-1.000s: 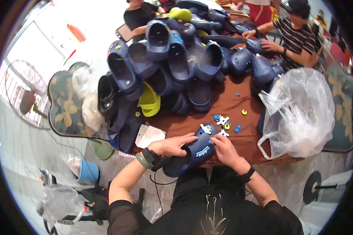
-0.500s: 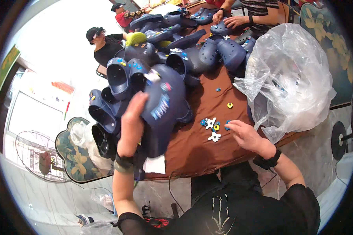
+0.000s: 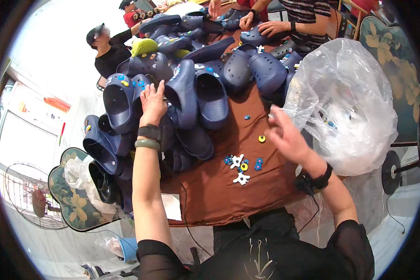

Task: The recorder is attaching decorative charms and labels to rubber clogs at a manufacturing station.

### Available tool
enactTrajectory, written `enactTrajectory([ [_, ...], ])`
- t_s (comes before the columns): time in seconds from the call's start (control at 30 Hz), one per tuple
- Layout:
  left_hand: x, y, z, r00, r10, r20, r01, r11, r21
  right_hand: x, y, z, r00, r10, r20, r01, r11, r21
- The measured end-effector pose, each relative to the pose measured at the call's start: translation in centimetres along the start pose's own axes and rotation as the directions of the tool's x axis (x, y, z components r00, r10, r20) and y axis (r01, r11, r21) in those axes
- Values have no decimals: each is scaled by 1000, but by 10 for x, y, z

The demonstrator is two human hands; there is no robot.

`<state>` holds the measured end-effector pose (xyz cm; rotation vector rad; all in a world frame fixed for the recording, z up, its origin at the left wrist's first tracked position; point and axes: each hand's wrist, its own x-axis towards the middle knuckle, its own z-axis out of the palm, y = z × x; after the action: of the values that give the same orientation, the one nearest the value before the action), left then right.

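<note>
My left hand (image 3: 153, 103) is at the pile of navy clogs, its fingers stretched out and apart, next to a tilted clog (image 3: 182, 93) with small charms on it. Another navy clog (image 3: 211, 95) stands just right of that one, its opening facing me. My right hand (image 3: 287, 135) hovers over the brown cloth, empty, with fingers apart and slightly blurred. Below it lies a blue charm (image 3: 259, 164). Beside that is a small cluster with white figure-shaped charms (image 3: 241, 178), blue pieces and a round yellow-and-black one. A second round yellow-and-black charm (image 3: 262, 138) lies closer to the hand.
A large clear plastic bag (image 3: 345, 112) fills the table's right side. More navy clogs (image 3: 268, 72) and a lime-green one (image 3: 143, 47) are heaped farther back. A co-worker's hands (image 3: 271, 29) touch a clog across the table. White paper (image 3: 171, 206) lies at the near edge.
The clog in my left hand has gone onto the pile, and that hand has opened. My right hand has lifted away from the blue charm, up and toward the bag. The whole view has shifted.
</note>
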<state>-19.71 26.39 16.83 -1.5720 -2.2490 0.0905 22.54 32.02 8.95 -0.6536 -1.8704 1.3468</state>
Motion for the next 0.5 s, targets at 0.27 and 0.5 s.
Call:
enactTrajectory([
  [0.27,-44,92,-32,865,199,-461,-403,823,-401,128,68,-5,824,51,-564,-187,965,-186],
  [0.5,-83,156,44,860,509,-29,-497,824,-272,179,121,2,783,6,-622,-317,863,-392],
])
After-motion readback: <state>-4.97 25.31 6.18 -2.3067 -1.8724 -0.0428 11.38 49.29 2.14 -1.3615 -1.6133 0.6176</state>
